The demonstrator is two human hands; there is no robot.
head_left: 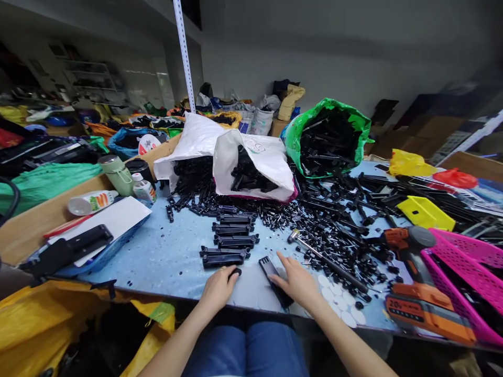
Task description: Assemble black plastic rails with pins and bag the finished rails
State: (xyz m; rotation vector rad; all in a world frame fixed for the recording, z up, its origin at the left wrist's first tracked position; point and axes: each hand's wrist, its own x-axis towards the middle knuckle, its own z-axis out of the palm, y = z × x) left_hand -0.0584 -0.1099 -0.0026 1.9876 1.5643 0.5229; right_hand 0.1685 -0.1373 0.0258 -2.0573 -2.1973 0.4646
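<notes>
Left hand (pixel 218 287): knuckles up at table's near edge, fingers curled together over a small black round piece (pixel 236 272); pinch itself hidden, cannot tell if clamped.
Right hand (pixel 296 280): flat, fingers spread apart, pressing on a long black plastic strip (pixel 274 277) that runs out from under the palm toward the left hand.
Ahead of left hand: row of stacked black brackets (pixel 232 242), nearest one just beyond the fingertips.
Beyond right hand: metal-headed hammer (pixel 326 260) lying across a heap of loose black parts (pixel 334 225).
Right of right hand: white discs (pixel 341 305), then orange cordless drill (pixel 416 277), pink basket (pixel 467 283).
Far side: white bags (pixel 236 152), green bag (pixel 330 133), both holding black parts.
Table (pixel 168 256): pale blue top.
</notes>
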